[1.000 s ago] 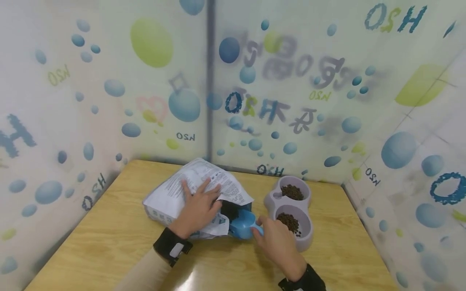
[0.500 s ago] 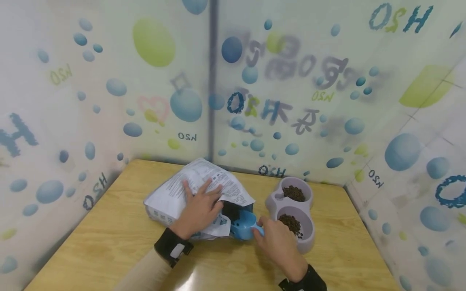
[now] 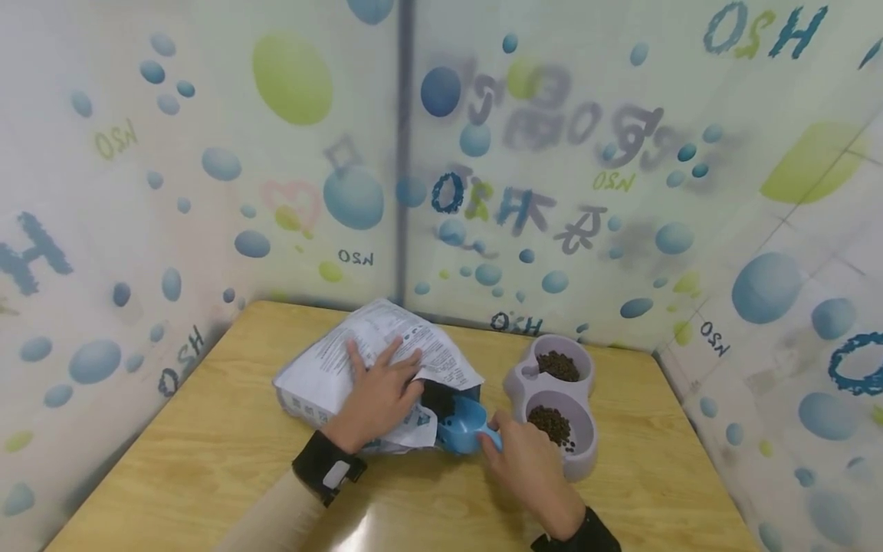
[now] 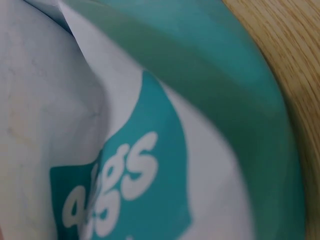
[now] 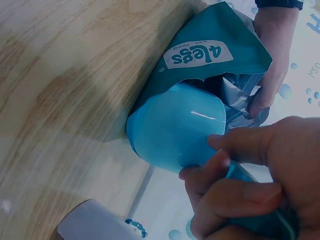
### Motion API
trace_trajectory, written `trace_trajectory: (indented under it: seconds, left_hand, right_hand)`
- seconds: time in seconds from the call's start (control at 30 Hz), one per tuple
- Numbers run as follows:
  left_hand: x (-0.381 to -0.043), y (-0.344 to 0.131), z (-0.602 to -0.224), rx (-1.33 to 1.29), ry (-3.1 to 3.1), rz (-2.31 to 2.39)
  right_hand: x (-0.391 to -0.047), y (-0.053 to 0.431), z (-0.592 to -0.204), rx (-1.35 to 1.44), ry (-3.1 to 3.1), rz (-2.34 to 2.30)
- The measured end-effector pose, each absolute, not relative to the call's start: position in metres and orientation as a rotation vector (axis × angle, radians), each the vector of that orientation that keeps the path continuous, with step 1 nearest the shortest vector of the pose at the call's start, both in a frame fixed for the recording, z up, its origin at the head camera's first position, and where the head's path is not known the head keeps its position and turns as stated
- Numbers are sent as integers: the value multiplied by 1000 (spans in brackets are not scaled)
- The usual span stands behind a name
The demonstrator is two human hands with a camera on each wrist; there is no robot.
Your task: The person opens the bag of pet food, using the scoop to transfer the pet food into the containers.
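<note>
A white and teal pet food bag [image 3: 324, 368] lies on its side, its torn mouth facing right with dark kibble inside. My left hand [image 3: 375, 399] rests on top of the bag near the mouth, fingers spread. With curled fingers my right hand [image 3: 527, 464] grips the handle of a blue scoop [image 3: 464, 425]. The scoop's bowl sits at the bag's mouth, partly inside, with a few kibble pieces in it. In the right wrist view, the scoop [image 5: 175, 127] covers part of the opening. The left wrist view is filled by the bag [image 4: 150, 165].
A grey double pet bowl [image 3: 584, 399] stands just right of the scoop, brown kibble in both of its hollows. Everything is on a wooden table [image 3: 207, 452]. Walls [image 3: 607, 230] printed with bubbles stand close behind the table and at both sides.
The hands, scoop and bag stay almost in place. The whole head view shifts slightly.
</note>
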State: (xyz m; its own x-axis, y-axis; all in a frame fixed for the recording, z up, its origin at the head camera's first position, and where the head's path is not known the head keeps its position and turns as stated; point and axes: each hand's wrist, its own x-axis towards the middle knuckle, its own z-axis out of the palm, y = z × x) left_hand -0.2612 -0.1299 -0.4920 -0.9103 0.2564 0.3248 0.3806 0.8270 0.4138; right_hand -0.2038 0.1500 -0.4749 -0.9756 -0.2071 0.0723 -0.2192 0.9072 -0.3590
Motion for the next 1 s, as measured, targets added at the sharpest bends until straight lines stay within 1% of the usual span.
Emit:
trace_trajectory:
  seconds: [1.0]
  left_hand:
    - [-258, -129, -487, -483, -2778, -703]
  right_hand:
    - [-199, 155, -487, 393, -2948, 637]
